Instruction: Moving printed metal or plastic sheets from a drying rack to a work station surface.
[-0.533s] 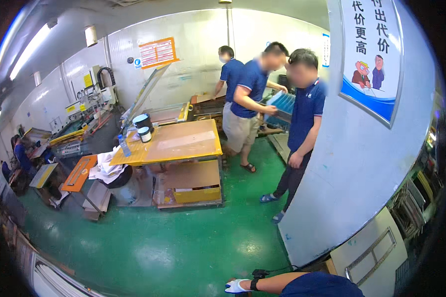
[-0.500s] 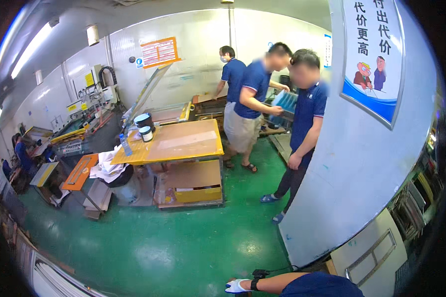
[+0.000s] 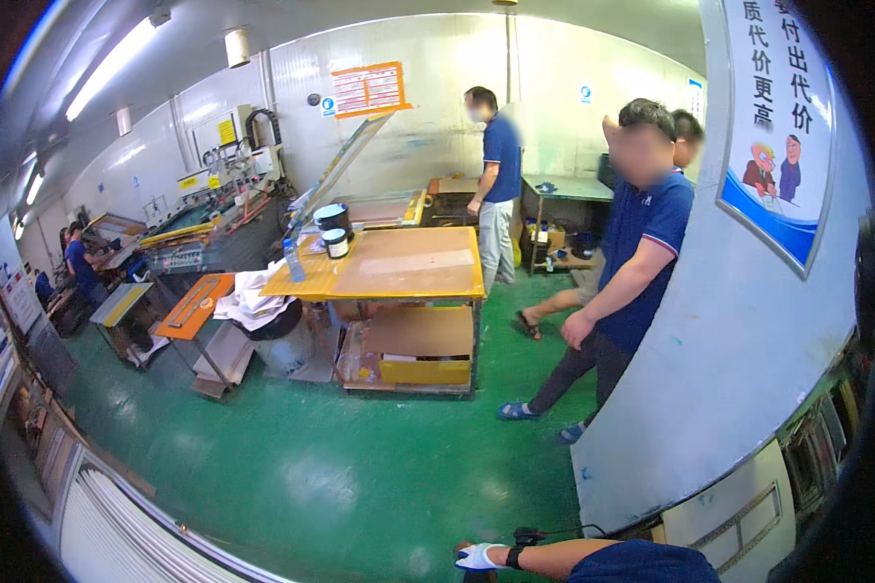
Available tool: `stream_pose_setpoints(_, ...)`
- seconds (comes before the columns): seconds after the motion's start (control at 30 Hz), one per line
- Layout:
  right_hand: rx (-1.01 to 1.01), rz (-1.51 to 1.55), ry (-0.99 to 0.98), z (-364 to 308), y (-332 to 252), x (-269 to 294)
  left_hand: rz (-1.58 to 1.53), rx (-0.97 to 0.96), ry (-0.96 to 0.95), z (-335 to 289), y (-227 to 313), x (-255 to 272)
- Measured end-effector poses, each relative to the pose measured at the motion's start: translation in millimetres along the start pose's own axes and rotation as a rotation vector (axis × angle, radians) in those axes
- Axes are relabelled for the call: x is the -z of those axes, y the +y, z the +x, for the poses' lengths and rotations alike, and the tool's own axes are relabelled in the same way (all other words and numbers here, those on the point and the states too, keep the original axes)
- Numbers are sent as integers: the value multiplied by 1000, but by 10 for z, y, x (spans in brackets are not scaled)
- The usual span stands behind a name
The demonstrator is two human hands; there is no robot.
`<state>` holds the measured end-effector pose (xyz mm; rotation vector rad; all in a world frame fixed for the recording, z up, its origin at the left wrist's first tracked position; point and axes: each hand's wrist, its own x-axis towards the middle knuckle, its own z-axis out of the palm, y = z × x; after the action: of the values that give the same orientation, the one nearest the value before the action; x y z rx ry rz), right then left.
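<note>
Low in the picture, my right hand (image 3: 478, 557) reaches in from the lower right in a white glove with bluish finger parts. A black band circles the wrist, and a small black device (image 3: 528, 536) with a cable sits beside it. The fingers are curled over a brownish thing (image 3: 476, 576) at the lower edge, mostly hidden and cut off, so its kind does not show. My left hand is out of the picture.
A yellow-edged worktable (image 3: 399, 267) carries dark tubs (image 3: 334, 243) and a bottle (image 3: 293, 260). Co-workers stand near a pale wall panel (image 3: 710, 389) at right and at the back (image 3: 501, 160). White slats (image 3: 131, 530) lie lower left; green floor (image 3: 292, 457) stretches between.
The view has swung left. The co-worker holding a bluish sheet has moved right, mostly behind the nearer person, who is mid-stride. My right hand keeps its curled shape.
</note>
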<state>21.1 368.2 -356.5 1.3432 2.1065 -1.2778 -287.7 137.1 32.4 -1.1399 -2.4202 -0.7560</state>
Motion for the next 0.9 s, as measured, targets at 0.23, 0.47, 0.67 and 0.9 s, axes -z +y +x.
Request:
stream_pose_setpoints(0.23, 25, -35, -4, 137, 267, -219, -39, 28, -12, -4, 10, -12)
stream_pose_setpoints(0.47, 122, -163, -49, 130, 237, -152, -55, -27, 7, -24, -16, 0)
stream_pose_setpoints(0.67, 71, -75, -29, 192, 430, -258, -16, -47, 26, 9, 81, 29)
stream_pose_setpoints(0.9, 29, -50, -134, -133, 212, -4, 40, -104, 48, 65, 143, -10)
